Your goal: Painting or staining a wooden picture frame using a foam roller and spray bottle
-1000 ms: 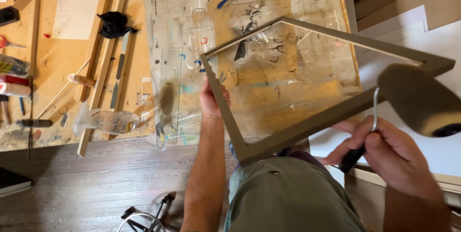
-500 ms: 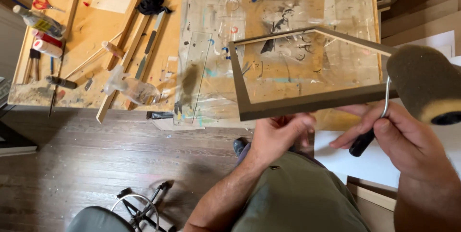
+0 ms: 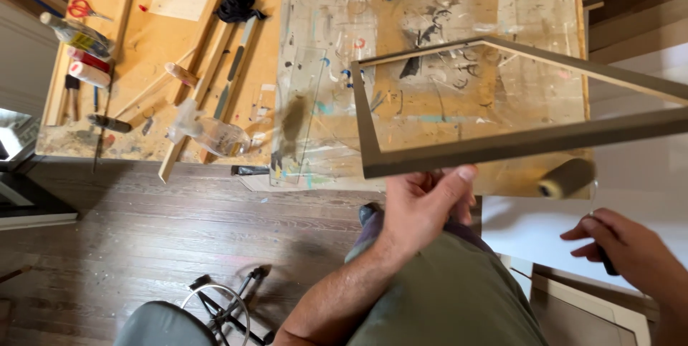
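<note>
Frame (image 3: 502, 149), dark brown, flat-faced, open rectangle of thin mitred strips, held up over the bench (image 3: 430, 2); its near rail runs long left to right, rising slightly rightward. Left hand (image 3: 423, 206) pinches that rail from below near its left corner, thumb on the face, fingers behind. Right hand (image 3: 627, 253) sits lower right, just below the rail's right stretch, closed around a dark handle; its roller (image 3: 566, 178), a brown nap cylinder, lies right under the rail, contact unclear. Roller hand is nearer the rail's free length. Bench top is paint-smeared board; wood strips (image 3: 208, 66) and a clear bottle (image 3: 215, 135) lie to the left.
</note>
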